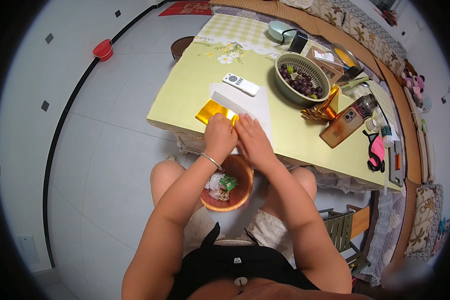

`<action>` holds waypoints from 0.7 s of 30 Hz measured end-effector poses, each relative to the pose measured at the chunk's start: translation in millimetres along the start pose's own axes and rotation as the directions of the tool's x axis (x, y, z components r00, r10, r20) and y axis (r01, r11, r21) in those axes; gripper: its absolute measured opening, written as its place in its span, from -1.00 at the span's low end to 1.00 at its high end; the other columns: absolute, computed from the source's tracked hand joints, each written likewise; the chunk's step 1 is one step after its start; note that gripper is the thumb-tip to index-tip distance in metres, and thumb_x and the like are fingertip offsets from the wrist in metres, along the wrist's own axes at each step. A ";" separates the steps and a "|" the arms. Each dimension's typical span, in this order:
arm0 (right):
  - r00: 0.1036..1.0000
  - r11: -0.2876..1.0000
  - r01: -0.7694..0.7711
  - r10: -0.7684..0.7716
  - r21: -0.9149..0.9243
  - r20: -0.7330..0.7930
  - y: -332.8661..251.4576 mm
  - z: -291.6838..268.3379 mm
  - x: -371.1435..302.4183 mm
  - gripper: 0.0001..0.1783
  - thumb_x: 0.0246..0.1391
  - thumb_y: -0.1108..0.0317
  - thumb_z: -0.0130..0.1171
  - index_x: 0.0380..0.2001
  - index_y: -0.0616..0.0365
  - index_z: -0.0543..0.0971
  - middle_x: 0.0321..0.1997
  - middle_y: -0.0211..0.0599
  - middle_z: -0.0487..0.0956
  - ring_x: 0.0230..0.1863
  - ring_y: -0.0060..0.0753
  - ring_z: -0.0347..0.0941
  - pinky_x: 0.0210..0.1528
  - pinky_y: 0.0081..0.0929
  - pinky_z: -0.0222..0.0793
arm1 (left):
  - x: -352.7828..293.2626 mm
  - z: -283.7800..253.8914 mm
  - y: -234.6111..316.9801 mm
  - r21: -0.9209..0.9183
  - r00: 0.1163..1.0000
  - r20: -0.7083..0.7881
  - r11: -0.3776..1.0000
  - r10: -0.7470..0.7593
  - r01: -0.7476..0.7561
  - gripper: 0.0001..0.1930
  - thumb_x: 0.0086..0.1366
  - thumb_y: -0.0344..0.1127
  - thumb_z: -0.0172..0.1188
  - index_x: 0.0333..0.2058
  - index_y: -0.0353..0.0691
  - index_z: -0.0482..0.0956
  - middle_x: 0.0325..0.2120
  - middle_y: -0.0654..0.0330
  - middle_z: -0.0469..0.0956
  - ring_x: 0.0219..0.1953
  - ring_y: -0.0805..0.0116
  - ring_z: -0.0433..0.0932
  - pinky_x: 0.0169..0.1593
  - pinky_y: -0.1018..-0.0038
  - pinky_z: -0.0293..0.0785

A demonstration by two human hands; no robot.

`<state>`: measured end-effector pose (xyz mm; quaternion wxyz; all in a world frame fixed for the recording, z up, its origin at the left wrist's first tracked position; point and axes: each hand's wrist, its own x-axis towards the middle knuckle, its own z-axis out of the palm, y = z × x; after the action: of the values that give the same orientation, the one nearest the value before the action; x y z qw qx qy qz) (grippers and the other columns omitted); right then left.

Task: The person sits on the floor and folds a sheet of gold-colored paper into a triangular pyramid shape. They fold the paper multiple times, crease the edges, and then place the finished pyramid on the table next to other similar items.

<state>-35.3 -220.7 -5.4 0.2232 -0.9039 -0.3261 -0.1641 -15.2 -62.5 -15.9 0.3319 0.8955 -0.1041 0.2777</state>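
Between the person's knees (166, 176), a brown waste bin (245, 186) is standing. Above it, the left hand (220, 136) is curling its fingers over a gold sheet (210, 111) at the counter's (177, 97) near edge; whether they are pinching, I cannot tell. The right hand (253, 139) is stretching its fingers beside them. Beyond, a white remote (240, 84) is lying left of a colander (283, 89) holding grapes (300, 83).

The gold sheet (211, 110) is partly covered by the left hand (220, 134) — whose fingertips are curled from view; below that hand, the bin (245, 186) is partly hidden by the forearm (187, 185).
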 end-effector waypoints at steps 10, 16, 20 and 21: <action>0.954 0.985 -0.135 0.159 -0.109 0.254 -14.3 1.3 -4.3 0.15 -0.07 -0.01 0.41 0.37 0.48 0.05 0.49 0.25 0.04 0.54 0.18 -0.12 0.53 0.00 -0.21 | -0.9 -0.1 0.4 -0.007 1.000 0.000 1.000 -0.003 0.003 -0.78 0.05 -0.37 0.32 -0.64 -0.25 0.45 -0.48 -0.03 0.44 -0.33 -0.08 0.46 -0.21 0.12 0.38; 0.937 0.983 -0.110 0.152 -0.149 0.314 -16.0 -1.7 -2.5 0.17 -0.12 -0.07 0.45 0.39 0.39 0.10 0.50 0.30 -0.03 0.55 0.24 -0.17 0.53 0.02 -0.25 | -2.7 -8.2 0.1 0.079 0.999 0.054 0.997 0.005 -0.010 -0.79 0.04 -0.35 0.31 -0.64 -0.28 0.49 -0.47 -0.05 0.46 -0.33 -0.07 0.47 -0.22 0.11 0.41; 0.935 0.991 -0.069 0.104 -0.113 0.339 -14.0 -7.5 -3.5 0.14 -0.15 -0.11 0.46 0.43 0.06 0.15 0.50 0.34 -0.04 0.54 0.33 -0.19 0.52 0.07 -0.26 | -3.9 -21.7 -5.3 0.109 0.990 0.141 0.994 -0.007 -0.008 -0.85 0.01 -0.34 0.28 -0.57 -0.29 0.54 -0.43 -0.04 0.47 -0.29 -0.07 0.47 -0.17 0.10 0.41; 0.935 0.994 -0.058 0.088 -0.095 0.344 -13.6 -9.8 -3.4 0.12 -0.15 -0.11 0.46 0.44 -0.04 0.17 0.50 0.35 -0.05 0.53 0.35 -0.19 0.52 0.08 -0.26 | -2.9 -28.4 -6.2 0.122 0.982 0.186 0.992 -0.028 0.005 -0.87 0.00 -0.35 0.26 -0.54 -0.29 0.56 -0.40 -0.03 0.48 -0.26 -0.06 0.47 -0.14 0.10 0.40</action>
<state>-48.3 -218.1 5.4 0.1302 -0.9386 -0.3194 -0.0071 -27.4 -39.2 -3.1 0.2679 0.9370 -0.1104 0.1952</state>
